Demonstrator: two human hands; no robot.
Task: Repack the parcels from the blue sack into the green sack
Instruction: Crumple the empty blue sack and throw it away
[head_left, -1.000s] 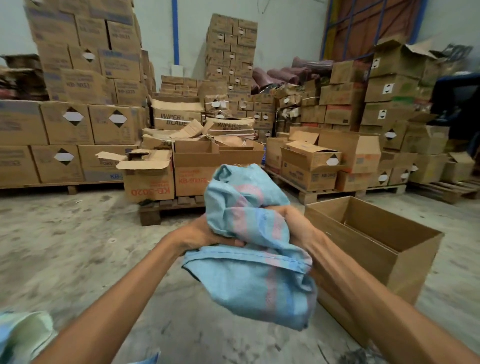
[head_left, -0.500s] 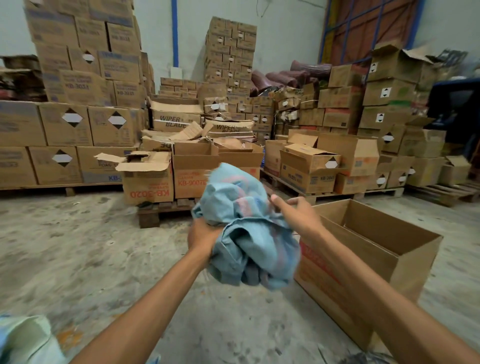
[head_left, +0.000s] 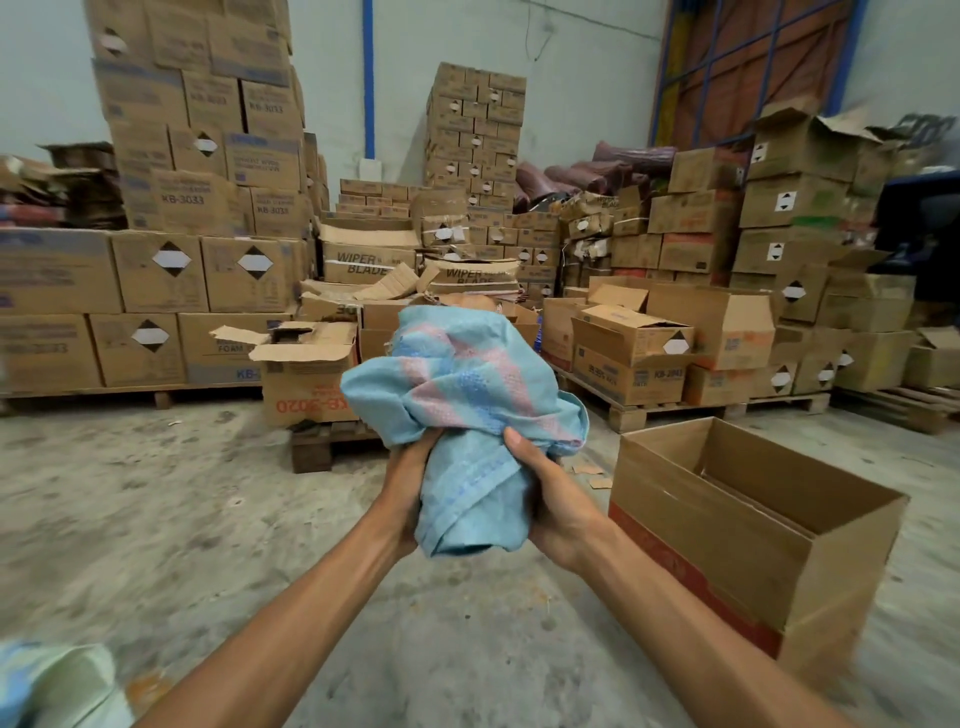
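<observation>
A crumpled blue woven sack with pink stripes is bunched into a bundle at chest height in front of me. My left hand grips its lower left side and my right hand clasps its lower right side. A pale green sack shows only as a corner at the bottom left edge. No parcels are in view.
An open, empty cardboard box stands on the concrete floor just to my right. Stacks of cardboard cartons on wooden pallets fill the back of the room from left to right. Bare concrete floor lies to the left.
The sack hung loose below my hands, then got bunched up. My right hand, briefly off it, is back on the bundle, which now sits higher and more compact.
</observation>
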